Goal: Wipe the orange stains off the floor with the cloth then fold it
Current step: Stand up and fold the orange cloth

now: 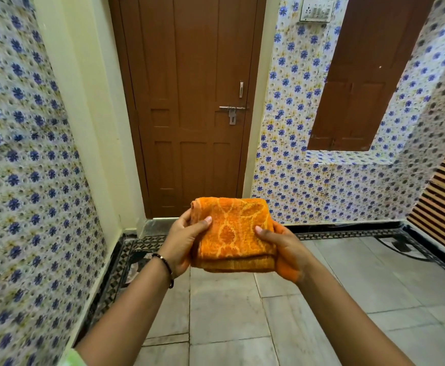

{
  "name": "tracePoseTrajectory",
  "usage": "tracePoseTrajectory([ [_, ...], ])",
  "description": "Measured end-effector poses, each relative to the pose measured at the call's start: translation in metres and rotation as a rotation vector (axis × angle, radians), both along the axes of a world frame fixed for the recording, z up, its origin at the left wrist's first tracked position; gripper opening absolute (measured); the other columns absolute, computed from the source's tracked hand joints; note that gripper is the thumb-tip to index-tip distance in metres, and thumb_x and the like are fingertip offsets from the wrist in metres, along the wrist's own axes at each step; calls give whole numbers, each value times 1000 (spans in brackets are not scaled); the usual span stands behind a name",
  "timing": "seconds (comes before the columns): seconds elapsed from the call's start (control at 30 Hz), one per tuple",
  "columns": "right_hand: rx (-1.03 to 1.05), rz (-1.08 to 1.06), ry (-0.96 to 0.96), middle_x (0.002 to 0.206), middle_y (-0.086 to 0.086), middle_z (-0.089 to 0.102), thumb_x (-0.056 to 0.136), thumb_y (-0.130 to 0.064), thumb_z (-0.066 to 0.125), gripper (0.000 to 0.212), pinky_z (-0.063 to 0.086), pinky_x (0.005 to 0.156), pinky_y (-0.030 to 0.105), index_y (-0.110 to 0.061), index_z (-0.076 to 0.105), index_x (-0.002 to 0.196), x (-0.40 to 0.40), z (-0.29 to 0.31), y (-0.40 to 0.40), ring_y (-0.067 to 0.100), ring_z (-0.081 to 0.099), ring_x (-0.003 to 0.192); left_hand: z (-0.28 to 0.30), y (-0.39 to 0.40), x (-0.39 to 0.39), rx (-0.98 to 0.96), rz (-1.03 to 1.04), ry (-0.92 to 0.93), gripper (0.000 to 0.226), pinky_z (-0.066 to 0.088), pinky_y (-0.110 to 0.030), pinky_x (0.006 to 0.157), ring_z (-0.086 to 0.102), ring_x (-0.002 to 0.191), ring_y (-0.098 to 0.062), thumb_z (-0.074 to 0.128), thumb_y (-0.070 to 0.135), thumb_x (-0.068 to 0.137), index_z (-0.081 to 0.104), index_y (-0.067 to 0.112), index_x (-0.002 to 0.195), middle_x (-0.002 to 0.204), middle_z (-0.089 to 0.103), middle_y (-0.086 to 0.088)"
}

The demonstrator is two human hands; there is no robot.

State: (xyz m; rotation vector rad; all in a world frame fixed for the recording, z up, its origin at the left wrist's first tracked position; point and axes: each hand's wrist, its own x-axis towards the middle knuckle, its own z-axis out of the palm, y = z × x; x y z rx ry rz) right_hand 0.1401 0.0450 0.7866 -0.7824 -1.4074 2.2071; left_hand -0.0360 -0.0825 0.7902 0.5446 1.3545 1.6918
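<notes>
Both hands clasp the folded cloth in mid-air: the left hand grips its left edge with the thumb on top, the right hand grips its right edge likewise, fingers curled underneath. Below lies the pale tiled floor with a dark patterned border. Beyond stands a brown door, flanked by flowered walls.

Folded cloth held above the floor, between left hand at its left edge and right hand at its right edge, door behind the cloth, window shutter right of the door, switch panel between them, higher up.
</notes>
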Motion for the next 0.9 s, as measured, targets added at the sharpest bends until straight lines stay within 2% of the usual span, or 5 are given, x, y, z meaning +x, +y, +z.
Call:
tracePoseTrajectory([
  [0.1, 21, -77, 39, 118, 11, 65, 78, -17, 68, 53, 57, 78, 51, -22, 53, 128, 5, 2, 1, 33, 65, 104, -6, -7, 3, -88, -162, -25, 50, 49, -54, 90, 56, 111, -31, 65, 36, 79, 47, 39, 125, 124, 56, -3],
  [0.4, 32, -336, -66, 112, 6, 70, 78, -24, 74, 58, 57, 78, 44, -18, 52, 131, 67, -29, -13, 27, 68, 99, -29, 11, 34, -92, -307, 113, 78, 57, -29, 58, 65, 92, -18, 69, 1, 77, 33, 28, 140, 110, 64, -2],
  [0.5, -8, -349, 3, 115, 6, 69, 62, -32, 89, 83, 57, 75, 43, -22, 47, 134, 107, -38, -19, 28, 67, 102, -36, 30, 58, -112, -393, 97, 77, 57, -30, 62, 65, 94, -20, 70, 3, 77, 35, 26, 141, 115, 64, -5],
  [0.67, 57, -526, 22, 125, 13, 57, 80, 7, 62, 79, 57, 73, 47, -48, 36, 131, 193, -52, -34, 39, 61, 108, -51, 66, 132, -96, -564, 127, 78, 58, -37, 71, 66, 98, -25, 72, 4, 76, 36, 26, 142, 117, 65, -7],
  [0.9, 66, -834, -85, 129, 12, 53, 80, 15, 58, 62, 56, 74, 49, -32, 59, 119, 341, -79, -42, 38, 58, 109, -72, 118, 282, -72, -840, 175, 72, 58, -42, 76, 67, 97, -24, 72, 7, 77, 40, 27, 138, 114, 66, -6],
])
